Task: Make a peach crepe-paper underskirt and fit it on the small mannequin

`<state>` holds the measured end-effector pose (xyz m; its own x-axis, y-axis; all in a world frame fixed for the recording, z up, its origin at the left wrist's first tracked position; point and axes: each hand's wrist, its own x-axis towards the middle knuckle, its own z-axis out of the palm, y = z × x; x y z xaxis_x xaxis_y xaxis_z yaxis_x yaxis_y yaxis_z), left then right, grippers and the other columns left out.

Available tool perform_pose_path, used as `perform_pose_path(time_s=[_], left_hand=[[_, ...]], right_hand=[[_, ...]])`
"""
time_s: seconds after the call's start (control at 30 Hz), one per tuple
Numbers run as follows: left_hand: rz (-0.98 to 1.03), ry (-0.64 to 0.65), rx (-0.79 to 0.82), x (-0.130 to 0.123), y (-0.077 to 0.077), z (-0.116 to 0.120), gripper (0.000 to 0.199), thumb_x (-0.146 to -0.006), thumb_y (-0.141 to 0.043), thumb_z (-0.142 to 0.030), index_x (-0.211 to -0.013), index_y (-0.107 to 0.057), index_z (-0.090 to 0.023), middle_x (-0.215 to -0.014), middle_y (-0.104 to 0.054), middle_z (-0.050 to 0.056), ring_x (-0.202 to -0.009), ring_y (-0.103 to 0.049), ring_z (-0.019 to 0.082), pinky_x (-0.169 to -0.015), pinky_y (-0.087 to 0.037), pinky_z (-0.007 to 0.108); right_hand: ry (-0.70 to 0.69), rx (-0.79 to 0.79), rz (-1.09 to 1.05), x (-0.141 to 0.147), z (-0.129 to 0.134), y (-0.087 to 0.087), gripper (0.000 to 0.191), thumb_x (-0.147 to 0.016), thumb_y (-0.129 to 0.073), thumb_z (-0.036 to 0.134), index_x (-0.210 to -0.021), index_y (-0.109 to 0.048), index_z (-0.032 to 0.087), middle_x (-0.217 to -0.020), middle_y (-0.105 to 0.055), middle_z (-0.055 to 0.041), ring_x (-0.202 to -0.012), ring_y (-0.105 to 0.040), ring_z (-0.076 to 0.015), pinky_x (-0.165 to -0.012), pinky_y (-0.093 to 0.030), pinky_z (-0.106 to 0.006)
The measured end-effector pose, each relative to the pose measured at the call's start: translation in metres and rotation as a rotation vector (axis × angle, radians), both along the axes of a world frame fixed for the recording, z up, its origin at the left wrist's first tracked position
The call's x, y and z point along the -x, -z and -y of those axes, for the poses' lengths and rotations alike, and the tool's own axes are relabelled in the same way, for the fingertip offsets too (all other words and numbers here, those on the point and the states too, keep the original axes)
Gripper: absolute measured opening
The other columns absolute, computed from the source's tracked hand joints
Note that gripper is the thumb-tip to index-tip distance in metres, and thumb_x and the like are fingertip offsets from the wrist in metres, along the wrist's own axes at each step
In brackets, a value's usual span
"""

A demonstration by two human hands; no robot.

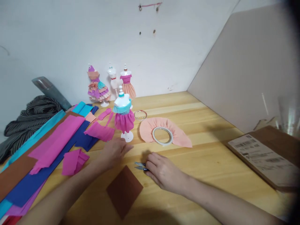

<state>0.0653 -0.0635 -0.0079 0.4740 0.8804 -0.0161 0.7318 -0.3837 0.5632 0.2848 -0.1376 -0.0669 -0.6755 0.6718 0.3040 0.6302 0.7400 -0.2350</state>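
Right hand [162, 172] has fingers wrapped round the snips [140, 168], blades poking out past them. Left hand [114, 151] has fingers bunched, can't tell if pinching anything; brown square [124, 192] lies just this side of them.

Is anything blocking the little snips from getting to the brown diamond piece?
Nothing I can see: only a strip of wooden tabletop lies between the thread snips, held in the right hand, and the brown diamond piece.
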Motion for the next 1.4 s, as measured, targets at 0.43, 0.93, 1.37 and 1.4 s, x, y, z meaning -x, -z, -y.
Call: perform_pose_path(time_s=[0.43,0.93,1.37,1.4], left_hand=[[0.31,-0.457,0.047,-0.015,0.045,-0.044,0.013,-0.074,-0.064,-0.025,-0.075,-0.052,-0.018,-0.051,-0.047,-0.007,-0.045,-0.044,0.01,-0.048,-0.029,0.023],[0.872,-0.174,0.765,-0.023,-0.02,0.035,0.038,-0.069,-0.065,-0.051,-0.072,-0.058,-0.015,-0.048,-0.048,-0.004,-0.036,-0.036,0.005,-0.036,-0.029,0.018],[1.127,-0.313,1.308,-0.016,-0.034,0.101,0.035,-0.067,-0.076,-0.046,-0.067,-0.063,-0.013,-0.051,-0.05,-0.003,-0.034,-0.035,0.004,-0.03,-0.017,0.018],[1.126,-0.318,1.305,-0.018,-0.032,0.102,0.035,-0.066,-0.077,-0.045,-0.066,-0.063,-0.013,-0.049,-0.05,-0.003,-0.033,-0.034,0.003,-0.03,-0.016,0.018]], right_hand=[[-0.014,-0.032,-0.047,-0.001,-0.002,0.003,0.016,-0.093,-0.048,0.018,-0.08,-0.057,0.016,-0.081,-0.056,-0.0067,-0.075,-0.049,-0.0188,-0.069,-0.044,-0.032],[0.2,0.458,-0.629,-0.006,-0.009,-0.008,0.025,-0.094,-0.047,0.036,-0.078,-0.055,0.018,-0.069,-0.055,-0.0019,-0.063,-0.051,-0.0143,-0.058,-0.041,-0.027],[0.31,0.353,-0.746,0.0,-0.014,-0.047,0.015,-0.087,-0.056,0.031,-0.079,-0.053,0.018,-0.064,-0.049,0.002,-0.057,-0.045,-0.0112,-0.05,-0.038,-0.024],[0.269,0.273,-0.703,0.001,-0.016,-0.052,0.011,-0.086,-0.057,0.029,-0.085,-0.055,0.018,-0.068,-0.052,0.0005,-0.06,-0.048,-0.0124,-0.053,-0.041,-0.025]])
